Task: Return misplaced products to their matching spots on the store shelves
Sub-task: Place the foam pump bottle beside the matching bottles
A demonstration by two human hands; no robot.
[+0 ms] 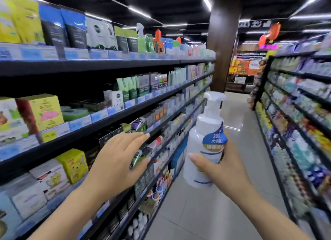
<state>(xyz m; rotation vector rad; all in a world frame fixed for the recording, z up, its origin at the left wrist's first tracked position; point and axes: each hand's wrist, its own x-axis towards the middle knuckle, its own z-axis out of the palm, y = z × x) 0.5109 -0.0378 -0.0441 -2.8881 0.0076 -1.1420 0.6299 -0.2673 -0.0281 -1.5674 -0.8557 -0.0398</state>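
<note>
Views: we have one, a wide-angle camera worn on our head.
Facing: forward and slightly down along the aisle floor (232,150), toward a brown pillar (223,42).
Sides: shelves (107,65) run close on our left, another rack (295,74) on our right.
Nearness: our hands fill the lower foreground, at arm's reach.
Distortion: edges curve and blur.

Aisle floor (238,150) runs toward 12 o'clock between two shelf runs: left shelves (89,67) at 9 o'clock, right shelves (295,100) at 3. Pillar (223,42) stands at 12, behind the pump bottle (206,143). Boxes (43,110) sit on the left shelves.
</note>
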